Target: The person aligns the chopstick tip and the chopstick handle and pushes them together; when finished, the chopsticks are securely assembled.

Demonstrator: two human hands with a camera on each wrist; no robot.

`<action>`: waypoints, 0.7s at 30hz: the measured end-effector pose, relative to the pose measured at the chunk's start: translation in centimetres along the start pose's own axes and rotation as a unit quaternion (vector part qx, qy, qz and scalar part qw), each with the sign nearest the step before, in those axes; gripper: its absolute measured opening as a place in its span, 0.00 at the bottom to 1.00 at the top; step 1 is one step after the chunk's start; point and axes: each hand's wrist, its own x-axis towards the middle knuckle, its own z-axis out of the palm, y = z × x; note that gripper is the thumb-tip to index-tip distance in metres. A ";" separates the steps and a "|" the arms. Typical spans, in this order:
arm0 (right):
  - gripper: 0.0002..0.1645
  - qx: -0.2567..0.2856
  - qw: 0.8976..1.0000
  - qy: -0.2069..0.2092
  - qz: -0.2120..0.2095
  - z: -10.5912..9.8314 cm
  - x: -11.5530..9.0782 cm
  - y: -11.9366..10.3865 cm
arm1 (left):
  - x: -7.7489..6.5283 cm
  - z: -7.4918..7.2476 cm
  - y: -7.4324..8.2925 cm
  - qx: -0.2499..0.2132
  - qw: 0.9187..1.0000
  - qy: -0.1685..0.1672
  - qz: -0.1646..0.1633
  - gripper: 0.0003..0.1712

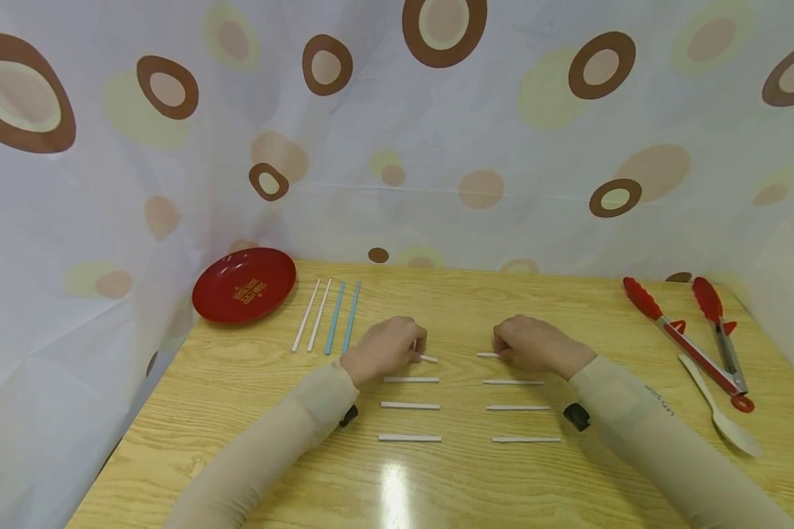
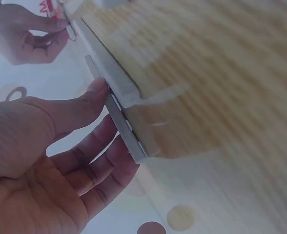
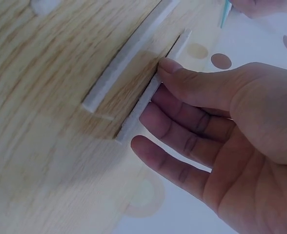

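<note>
My left hand [image 1: 385, 345] pinches a short white stick [image 2: 125, 129] between thumb and fingers, close over the table. Further right, my right hand [image 1: 541, 344] grips a similar white stick [image 3: 136, 111], its thumb on the near face and fingertips behind. In the head view, each held stick pokes out toward the gap between the hands. Below the left hand, three white sticks [image 1: 410, 405] lie crosswise in a column. A matching column of three white sticks [image 1: 517, 408] lies below the right hand.
A red plate [image 1: 215, 297] sits at the back left. Beside it lie two pale sticks [image 1: 319, 316] and two blue sticks [image 1: 334, 317]. Two red-tipped tongs [image 1: 695, 353] and a cream spoon [image 1: 717, 419] occupy the right side. A dotted curtain [image 1: 437, 132] hangs behind the wooden table [image 1: 463, 485].
</note>
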 end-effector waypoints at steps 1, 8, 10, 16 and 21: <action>0.06 0.001 1.000 0.000 0.000 0.0 0.0 0.0 | 0.0 -0.1 0.0 0.002 1.000 0.002 0.001 0.06; 0.08 0.031 0.997 0.060 -0.026 -0.8 -0.4 0.1 | -0.3 -1.9 0.0 -0.010 0.998 0.052 0.014 0.03; 0.08 0.038 0.995 0.080 -0.040 -1.2 -0.3 0.0 | -0.3 -2.5 0.0 -0.022 0.998 0.061 0.021 0.05; 0.10 0.031 0.993 0.102 -0.052 -2.5 -0.1 -0.5 | -0.1 -3.4 0.1 -0.028 0.998 0.056 0.024 0.11; 0.09 0.020 0.991 0.122 -0.054 -3.1 0.0 -1.0 | -0.1 -3.7 0.4 -0.016 0.997 0.069 0.020 0.08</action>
